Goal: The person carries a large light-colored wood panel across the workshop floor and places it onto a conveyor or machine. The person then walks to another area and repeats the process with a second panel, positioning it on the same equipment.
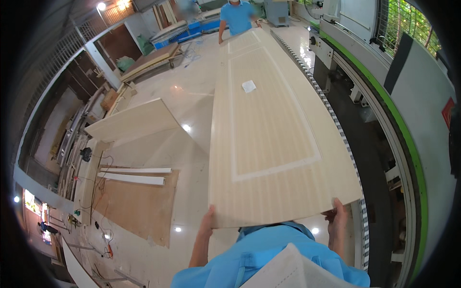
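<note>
A long pale wooden door panel point(273, 120) with a lighter inset rectangle stretches away in front of me, and a small white paper point(248, 86) lies on its face. At its near left corner, my left hand point(208, 220) is closed around the edge. My right hand point(337, 214) grips the near edge close to the right corner, thumb on top and fingers beneath. The undersides of both grips are hidden by the panel. At the far end, a person in a blue shirt point(237, 18) stands with a hand at the panel's corner.
Along the panel's right side runs a machine with a roller track point(331, 108) and a green-edged frame point(406, 129). On the left, another board point(134, 120) stands on edge near white strips point(134, 178) on a brown sheet point(139, 206). Farther back is a loaded trolley point(151, 62).
</note>
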`<state>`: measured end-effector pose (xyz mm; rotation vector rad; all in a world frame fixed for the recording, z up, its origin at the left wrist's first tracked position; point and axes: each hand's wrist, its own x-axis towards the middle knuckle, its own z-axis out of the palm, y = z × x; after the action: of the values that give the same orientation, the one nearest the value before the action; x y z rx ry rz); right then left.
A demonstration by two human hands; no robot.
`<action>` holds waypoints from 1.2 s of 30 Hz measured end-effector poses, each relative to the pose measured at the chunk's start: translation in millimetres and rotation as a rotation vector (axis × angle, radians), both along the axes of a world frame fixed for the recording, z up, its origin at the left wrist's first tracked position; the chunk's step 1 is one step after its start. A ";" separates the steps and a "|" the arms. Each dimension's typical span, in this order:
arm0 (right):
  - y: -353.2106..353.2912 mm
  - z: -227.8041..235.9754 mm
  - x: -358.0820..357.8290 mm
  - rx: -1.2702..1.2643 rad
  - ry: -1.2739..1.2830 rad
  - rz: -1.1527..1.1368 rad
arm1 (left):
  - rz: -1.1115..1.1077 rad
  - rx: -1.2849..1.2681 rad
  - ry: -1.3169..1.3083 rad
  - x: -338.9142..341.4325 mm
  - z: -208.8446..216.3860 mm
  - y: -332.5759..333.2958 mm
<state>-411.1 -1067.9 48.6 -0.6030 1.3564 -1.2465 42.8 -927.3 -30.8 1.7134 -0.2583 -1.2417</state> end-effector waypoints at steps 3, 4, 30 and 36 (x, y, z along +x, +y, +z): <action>-89.2 -0.4 46.0 0.105 -0.022 -0.145 | -0.037 -0.012 0.074 43.8 12.3 -91.4; -112.9 5.6 56.9 0.049 -0.058 -0.087 | -0.043 0.017 0.066 57.5 20.2 -121.7; -889.6 -3.4 213.3 -0.068 -0.011 -0.179 | -0.080 0.097 0.114 218.0 -3.6 -918.0; -1050.3 -13.1 241.6 0.016 0.039 -0.292 | -0.092 0.045 0.133 244.1 -11.0 -1083.5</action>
<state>-169.5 -2118.2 35.5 -0.4295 1.5252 -1.4605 286.9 -2010.9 -41.8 1.6649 -0.2334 -1.4322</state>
